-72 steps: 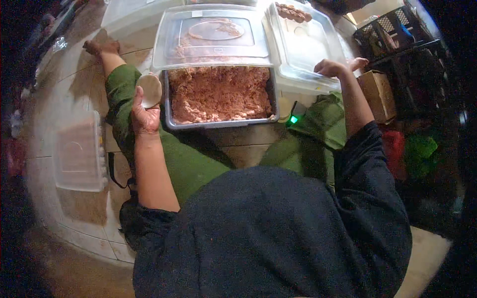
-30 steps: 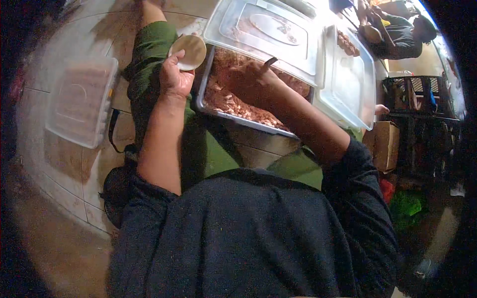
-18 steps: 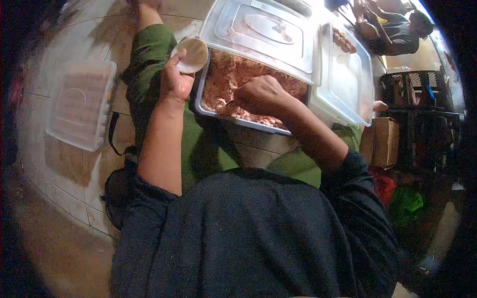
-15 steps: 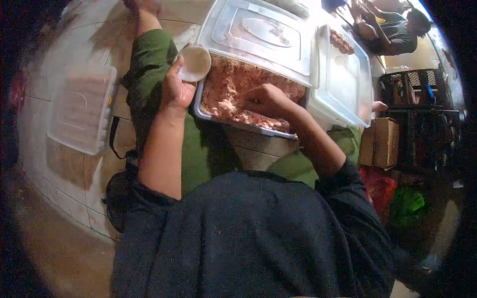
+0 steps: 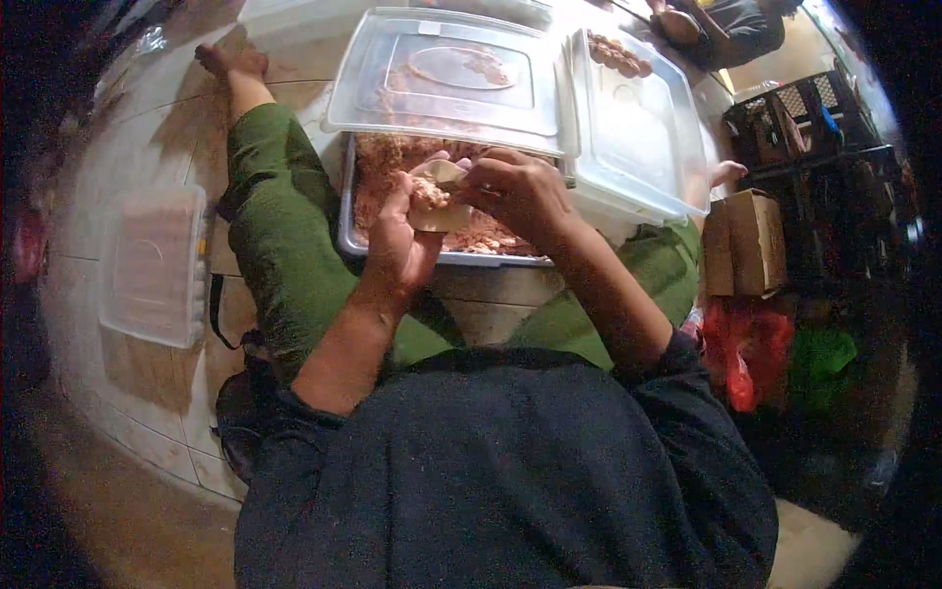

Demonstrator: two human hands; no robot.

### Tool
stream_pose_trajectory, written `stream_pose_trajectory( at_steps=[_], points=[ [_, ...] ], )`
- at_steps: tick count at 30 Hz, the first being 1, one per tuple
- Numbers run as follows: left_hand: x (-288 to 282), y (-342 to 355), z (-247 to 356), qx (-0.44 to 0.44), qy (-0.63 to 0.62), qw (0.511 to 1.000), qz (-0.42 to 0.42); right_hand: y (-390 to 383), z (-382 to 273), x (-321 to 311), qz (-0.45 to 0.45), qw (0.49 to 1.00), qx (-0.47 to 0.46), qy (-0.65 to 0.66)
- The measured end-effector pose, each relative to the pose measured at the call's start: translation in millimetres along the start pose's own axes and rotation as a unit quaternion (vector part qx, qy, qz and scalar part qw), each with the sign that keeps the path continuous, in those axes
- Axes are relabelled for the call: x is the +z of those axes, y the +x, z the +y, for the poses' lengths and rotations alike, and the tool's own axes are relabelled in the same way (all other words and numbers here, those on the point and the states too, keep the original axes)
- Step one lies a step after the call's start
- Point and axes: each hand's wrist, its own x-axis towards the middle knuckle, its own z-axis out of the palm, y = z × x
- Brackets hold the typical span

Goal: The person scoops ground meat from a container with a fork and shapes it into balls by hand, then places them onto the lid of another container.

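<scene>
- Since the earlier frame, left hand (image 5: 400,245) is moving from beside the tub's left side to over its opening; right hand (image 5: 525,196) is coming up out of the mix to meet it.
- Left hand is grasping a round pale wrapper (image 5: 446,218), thumb on the near side, fingers supporting from beneath; probably cupping so the load isn't sliding off.
- Wrapper is carrying a lump of pinkish filling (image 5: 429,193) and sitting above the tub, likely so crumbs are dropping back in.
- Right hand is bending its fingers at the wrapper's right edge, seemingly pressing or steadying; can't tell whether it is gripping a tool, fingers are hiding it.
- Grey-rimmed tub (image 5: 451,259) is resting on the floor between the legs, presumably for short reach; reddish mix (image 5: 373,162) is filling its visible part.
- Clear lid (image 5: 446,83) is covering the tub's far part, leaving the near part exposed, apparently for access.
- Clear container (image 5: 633,128) is standing just beside the tub on the right, brown lumps (image 5: 616,56) lying at its far end, probably keeping near space free.
- Lidded container (image 5: 152,270) is sitting left on the tiled floor (image 5: 211,471), beyond the left leg, seemingly out of the way.
- Cardboard box (image 5: 751,240), red bag (image 5: 751,344) and green bag (image 5: 824,353) are lying farther right.
</scene>
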Motion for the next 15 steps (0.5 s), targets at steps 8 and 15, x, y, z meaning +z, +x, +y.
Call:
stream_pose_trajectory(
  at_steps=[8,15],
  points=[
    [-17.1,3.3,16.4,0.057,0.002,0.997,0.057,3.5,-2.8,-22.1,-0.058,0.995,0.071,-0.048],
    [-21.6,5.0,21.1,0.083,-0.047,0.993,0.073,0.0,-18.2,8.6,0.031,0.997,0.064,0.043]
  ],
)
